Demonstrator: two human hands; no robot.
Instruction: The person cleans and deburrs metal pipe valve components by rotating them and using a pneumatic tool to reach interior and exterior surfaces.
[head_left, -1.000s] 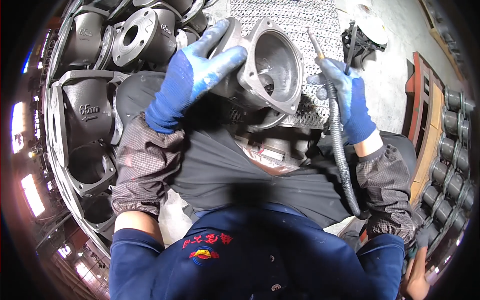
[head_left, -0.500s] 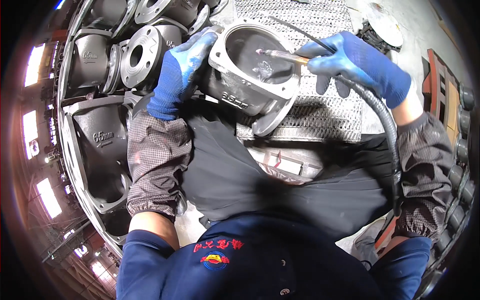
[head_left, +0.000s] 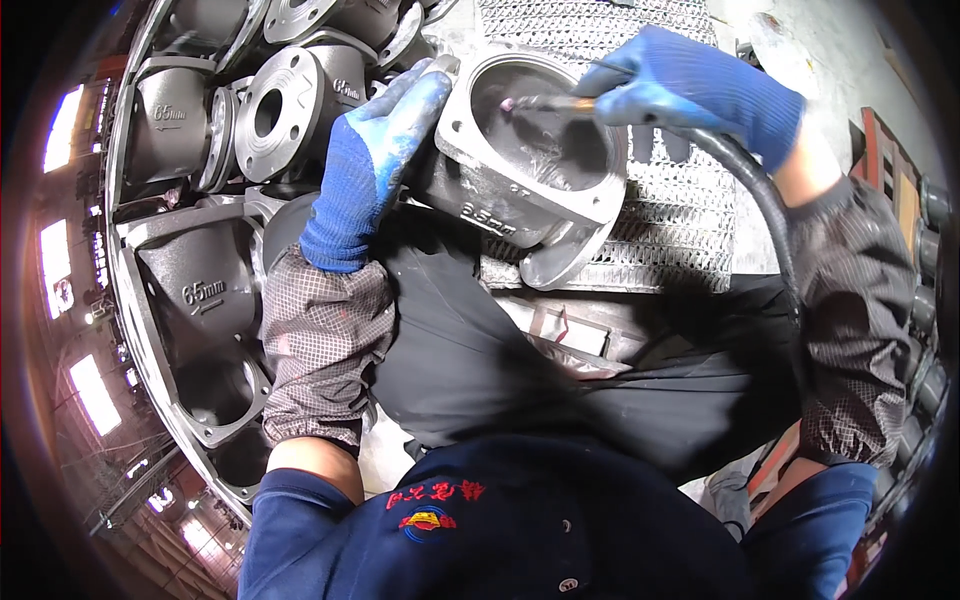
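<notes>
The grey flanged casting [head_left: 478,190] sits at upper centre, tilted on a perforated metal mat [head_left: 680,235]. The left hand [head_left: 382,145] lies nearly flat along its left side, fingers extended; the right hand [head_left: 675,90] is closed around a slim tool [head_left: 550,103], its pink tip within the bore — wall contact I can't tell. With no clamp visible, weak left-hand support could let the casting roll; a tug from the black hose [head_left: 765,200] could jerk the tip. Other castings [head_left: 172,112] crowd the left — little elbow room.

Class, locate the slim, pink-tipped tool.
Head view, upper centre: the tool points left from the blue-gloved right hand, at the mouth of the grey metal casting.
</notes>
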